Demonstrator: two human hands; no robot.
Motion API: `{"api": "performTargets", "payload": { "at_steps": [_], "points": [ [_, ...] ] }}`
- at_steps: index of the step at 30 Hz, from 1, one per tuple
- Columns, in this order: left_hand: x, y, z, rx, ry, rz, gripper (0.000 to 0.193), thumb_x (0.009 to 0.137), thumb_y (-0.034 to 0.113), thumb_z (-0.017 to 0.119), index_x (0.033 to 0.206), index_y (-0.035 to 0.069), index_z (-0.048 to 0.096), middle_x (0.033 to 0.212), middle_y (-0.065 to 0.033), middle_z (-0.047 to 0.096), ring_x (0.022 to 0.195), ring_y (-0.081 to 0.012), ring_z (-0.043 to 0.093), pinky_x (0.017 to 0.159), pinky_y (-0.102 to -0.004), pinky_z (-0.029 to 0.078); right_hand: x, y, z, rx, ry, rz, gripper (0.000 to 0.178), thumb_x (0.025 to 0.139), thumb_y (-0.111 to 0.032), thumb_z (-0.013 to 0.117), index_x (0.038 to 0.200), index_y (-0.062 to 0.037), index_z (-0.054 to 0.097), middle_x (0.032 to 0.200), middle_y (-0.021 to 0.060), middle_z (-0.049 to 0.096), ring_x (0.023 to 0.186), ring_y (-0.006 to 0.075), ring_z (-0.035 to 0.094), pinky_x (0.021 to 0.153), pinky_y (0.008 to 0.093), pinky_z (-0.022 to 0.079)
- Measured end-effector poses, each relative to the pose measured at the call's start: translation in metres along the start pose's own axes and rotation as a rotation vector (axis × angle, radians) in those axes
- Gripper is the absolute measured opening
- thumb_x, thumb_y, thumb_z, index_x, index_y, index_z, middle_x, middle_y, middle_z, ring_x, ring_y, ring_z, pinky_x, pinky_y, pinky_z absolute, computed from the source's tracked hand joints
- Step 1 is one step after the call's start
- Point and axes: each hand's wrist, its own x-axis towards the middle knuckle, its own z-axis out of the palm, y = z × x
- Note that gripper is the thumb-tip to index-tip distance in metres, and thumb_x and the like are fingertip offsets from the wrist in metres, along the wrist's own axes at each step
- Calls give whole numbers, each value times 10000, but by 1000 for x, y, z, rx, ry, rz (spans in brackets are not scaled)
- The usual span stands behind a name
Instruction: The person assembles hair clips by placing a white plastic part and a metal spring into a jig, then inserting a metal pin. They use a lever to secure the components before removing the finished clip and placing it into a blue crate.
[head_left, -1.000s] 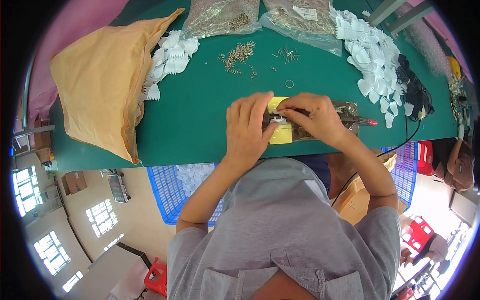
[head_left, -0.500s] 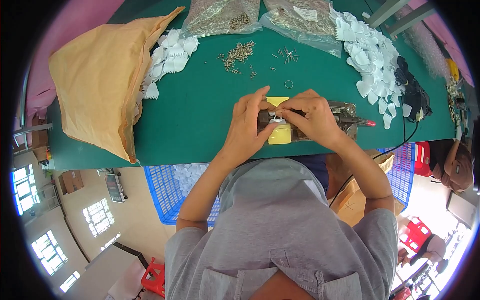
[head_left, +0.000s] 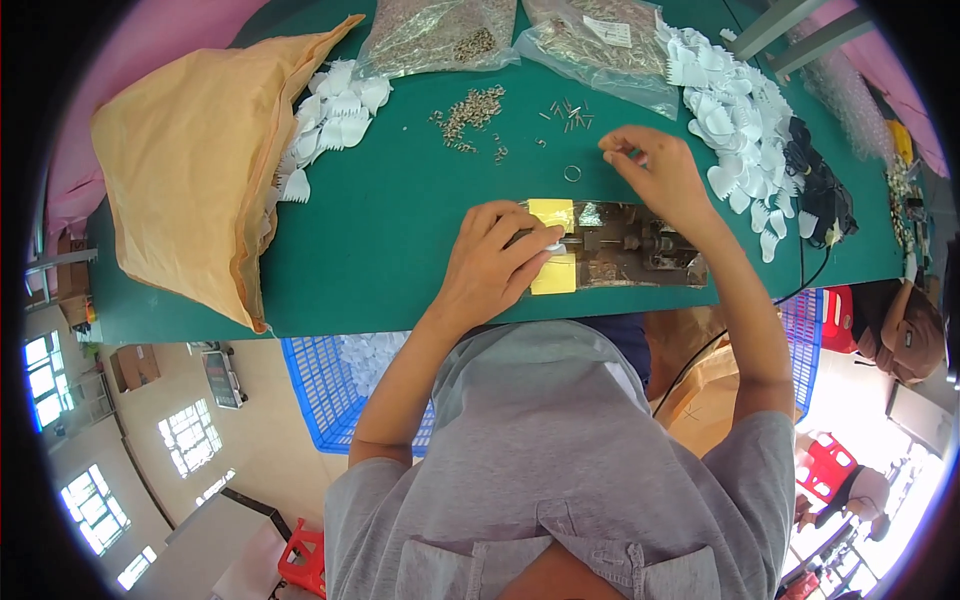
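My left hand (head_left: 497, 252) rests on the left end of a dark metal fixture (head_left: 625, 262), its fingers closed on a small white plastic piece (head_left: 556, 248). The piece lies between two yellow pads (head_left: 553, 275) on the fixture, and my fingers partly cover it. Raised above the table, beyond the fixture, is my right hand (head_left: 660, 172). Its fingers are curled with thumb and forefinger close together; whatever is between them is too small to make out. Nearest to that hand are a few thin metal pins (head_left: 572, 117) and a metal ring (head_left: 572, 174).
Small metal fittings (head_left: 472, 115) lie heaped farther left. White comb-edged pieces (head_left: 740, 130) pile up at right, others (head_left: 335, 110) beside a tan sack (head_left: 185, 170). Clear bags (head_left: 440, 35) line the back. A black cable (head_left: 815, 275) crosses the table edge; a blue basket (head_left: 320, 400) stands below.
My right hand has left the white piece and moved up and away, over the table beyond the fixture. My left hand stays at the piece. The red-tipped lever at the fixture's right no longer shows.
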Motion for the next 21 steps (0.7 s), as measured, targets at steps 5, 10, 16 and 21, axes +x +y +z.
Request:
{"api": "performTargets", "payload": {
  "at_steps": [5,10,16,21],
  "points": [
    [0,-4,4,-51,68,36,327,821,45,800,1137,104,744,1090,-40,712,1094,-279,621,965,-415,473,47,30,13,-232,-32,20,125,882,-172,734,985,-103,748,943,82,773,860,294,743,778,411,578],
    [0,-4,2,-66,67,30,334,817,45,803,1141,106,748,1091,-45,718,1093,-279,620,958,-415,478,58,37,15,-290,-88,-46,129,886,-130,742,1001,-72,745,966,76,745,845,246,731,757,371,572],
    [1,-4,1,-86,54,28,344,816,42,806,1150,106,753,1104,-48,722,1099,-279,615,945,-410,488,69,44,4,-357,-231,-179,110,904,-183,728,904,-77,700,945,104,694,905,336,700,793,454,550],
    [1,-4,1,-103,64,7,350,816,40,809,1156,102,756,1101,-50,726,1098,-280,614,939,-406,492,59,60,6,-403,-219,-309,165,947,-177,717,955,-20,665,919,124,671,835,290,689,763,401,546]
  ]
}}
